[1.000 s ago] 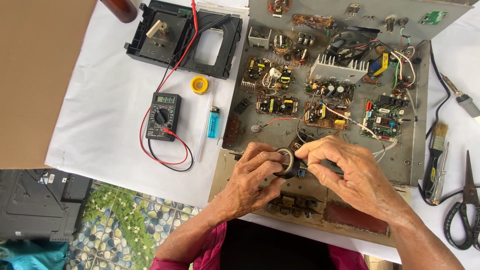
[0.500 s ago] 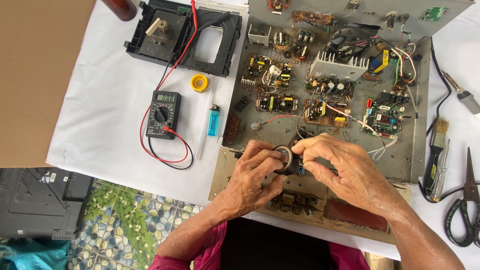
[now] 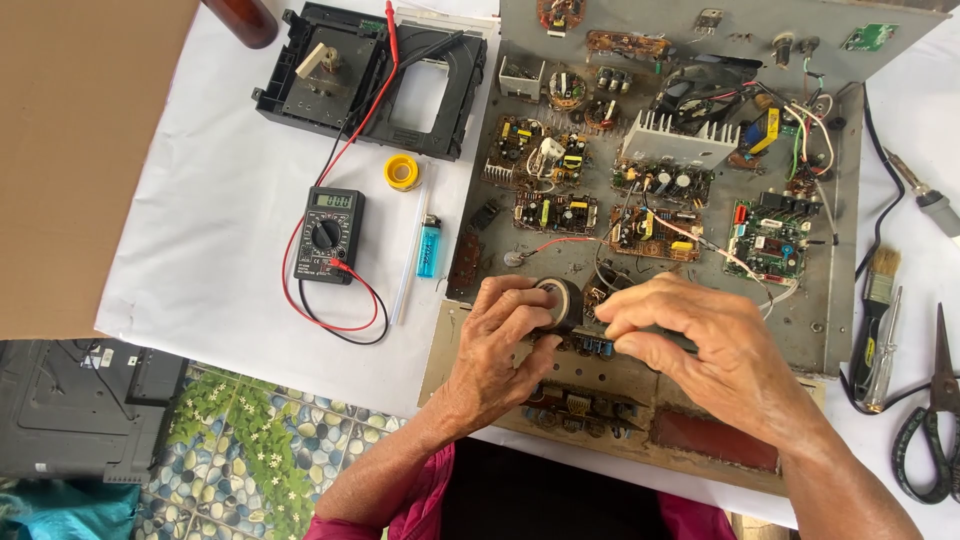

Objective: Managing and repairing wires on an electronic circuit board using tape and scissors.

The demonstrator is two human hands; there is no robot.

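Basically, a roll of black tape [image 3: 562, 300] is being gripped in the left hand [image 3: 500, 355], fingers curled around it, thumb side pressed against the roll's rim. The right hand [image 3: 715, 350] is being held just beside it, fingertips [image 3: 625, 325] pressed together in a pinch, apparently on the tape's free end, though the strip itself is too small to be made out for sure.

Compared with a second ago, not much is being changed: both hands are being kept in nearly the same spot over the near edge of the open chassis [image 3: 850, 260]. The roll is being turned slightly and the right fingers are being drawn a touch closer to it. So it looks like the tape is still being peeled or started, not yet applied to anything. That's a guess from the grip.

Moving outward: the roll is being held right above the lower boards, just below the green circuit boards [image 3: 545, 150] and the finned heatsink [image 3: 680, 145]. To the left on the white sheet [image 3: 200, 200], a multimeter [image 3: 328, 235] with red and black leads is being left untouched, with a blue lighter [image 3: 429, 245] and a small yellow spool [image 3: 402, 171] near it. A black disc tray mechanism [image 3: 330, 80] is sitting further up. Off to the right, a brush [image 3: 878, 275], scissors [image 3: 935, 420] and a soldering iron [image 3: 925, 195] are lying well apart from the hands.
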